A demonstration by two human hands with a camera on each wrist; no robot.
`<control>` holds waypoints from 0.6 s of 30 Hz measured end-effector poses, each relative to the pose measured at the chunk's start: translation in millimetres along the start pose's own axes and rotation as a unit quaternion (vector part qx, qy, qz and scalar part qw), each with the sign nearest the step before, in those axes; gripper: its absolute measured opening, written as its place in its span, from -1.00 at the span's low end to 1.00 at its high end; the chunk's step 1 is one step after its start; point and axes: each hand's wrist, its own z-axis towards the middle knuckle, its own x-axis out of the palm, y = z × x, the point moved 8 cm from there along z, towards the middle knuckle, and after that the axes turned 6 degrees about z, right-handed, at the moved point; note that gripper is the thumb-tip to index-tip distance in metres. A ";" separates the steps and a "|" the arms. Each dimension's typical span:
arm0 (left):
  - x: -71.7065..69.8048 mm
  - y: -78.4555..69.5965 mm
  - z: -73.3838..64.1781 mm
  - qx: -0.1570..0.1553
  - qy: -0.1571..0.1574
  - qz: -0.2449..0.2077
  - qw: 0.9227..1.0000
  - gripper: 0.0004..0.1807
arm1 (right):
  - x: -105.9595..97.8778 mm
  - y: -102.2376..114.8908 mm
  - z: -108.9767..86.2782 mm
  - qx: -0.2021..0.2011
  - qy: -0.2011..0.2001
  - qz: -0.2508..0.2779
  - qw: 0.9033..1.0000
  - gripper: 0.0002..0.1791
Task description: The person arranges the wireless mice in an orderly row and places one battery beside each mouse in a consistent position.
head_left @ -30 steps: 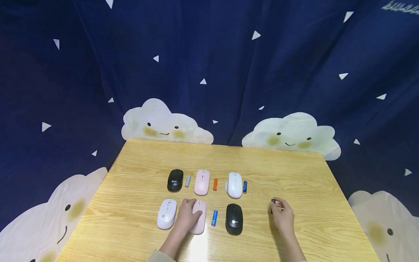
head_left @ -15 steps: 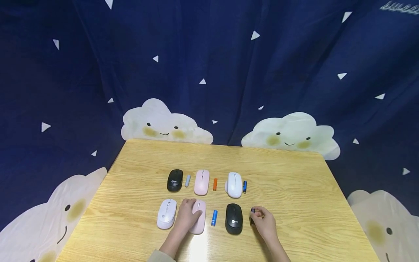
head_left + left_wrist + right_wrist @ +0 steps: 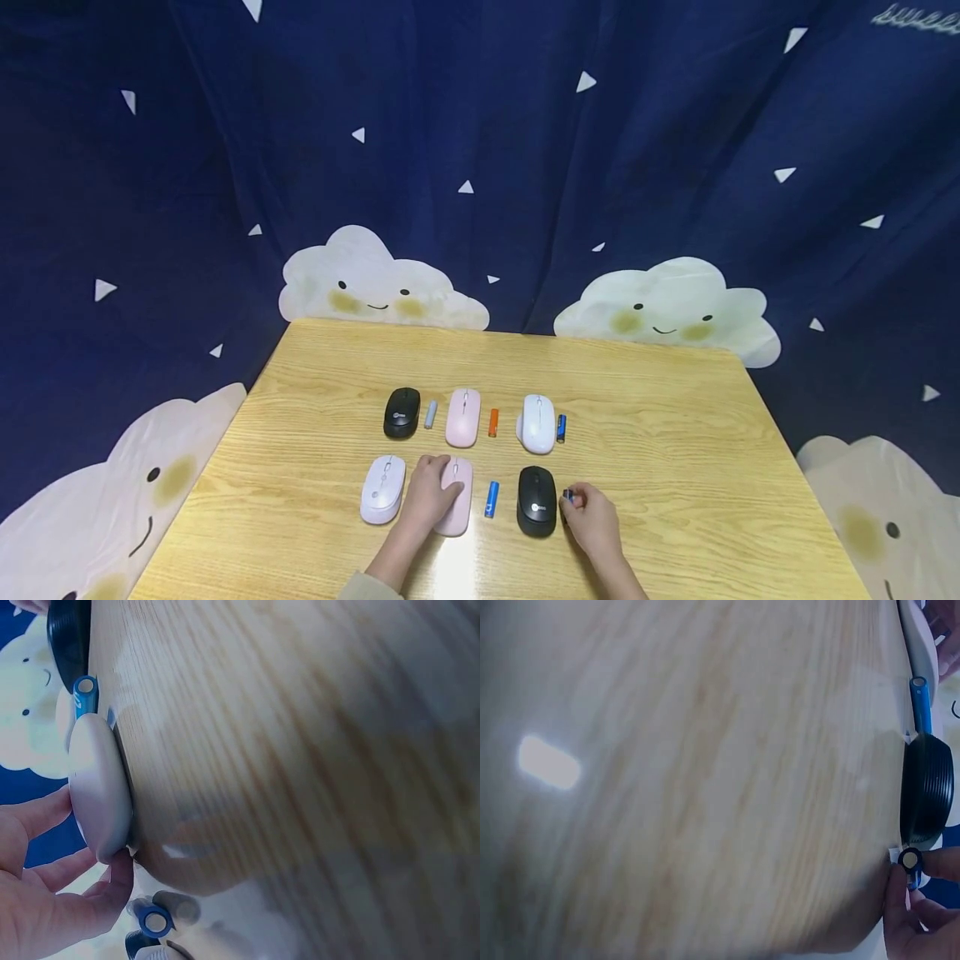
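In the head view my left hand [image 3: 426, 498] grips the near pink mouse [image 3: 457, 508] by its sides. The left wrist view shows thumb and fingers against this pink mouse [image 3: 99, 787], which lies on the table. My right hand [image 3: 592, 518] pinches a dark blue battery [image 3: 567, 495] just right of the near black mouse [image 3: 537, 502]. That battery [image 3: 910, 861] is between thumb and fingers in the right wrist view, close to the black mouse's end. A light blue battery [image 3: 491, 499] lies between the near pink and black mice.
A white mouse [image 3: 383, 490] sits left of my left hand. Behind stand a black mouse [image 3: 402, 413], a grey battery [image 3: 431, 415], a pink mouse [image 3: 462, 418], an orange battery [image 3: 492, 422], a white mouse [image 3: 538, 424] and a blue battery [image 3: 561, 428]. Another battery [image 3: 155, 922] shows beside my left hand.
My right hand has moved left with the battery, from the table's right part to beside the near black mouse. The left hand stays on the pink mouse.
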 end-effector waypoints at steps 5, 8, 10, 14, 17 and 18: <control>-0.5 0.0 -0.1 0.002 -0.004 -0.003 1.000 -0.48 | 1.0 2.4 0.5 -0.015 -0.011 -0.022 1.000 -0.80; -0.8 -0.5 -0.1 0.004 -0.005 -0.003 1.000 -0.49 | 0.9 3.0 0.7 -0.019 -0.017 -0.030 0.999 -0.80; -0.9 -0.9 -0.1 0.005 -0.004 -0.002 1.000 -0.48 | 0.5 4.1 0.4 -0.023 -0.022 -0.035 0.999 -0.80; -0.1 -0.6 0.1 0.000 -0.001 0.000 1.000 -0.48 | -0.9 7.8 -0.7 -0.039 -0.033 -0.041 0.998 -0.80; 0.4 -0.6 -0.1 -0.001 0.000 0.000 1.000 -0.48 | -1.3 9.4 -1.1 -0.043 -0.035 -0.043 0.998 -0.79; 0.2 -0.8 -0.2 0.001 -0.001 -0.001 1.000 -0.48 | -1.3 9.7 -1.1 -0.043 -0.034 -0.044 0.998 -0.79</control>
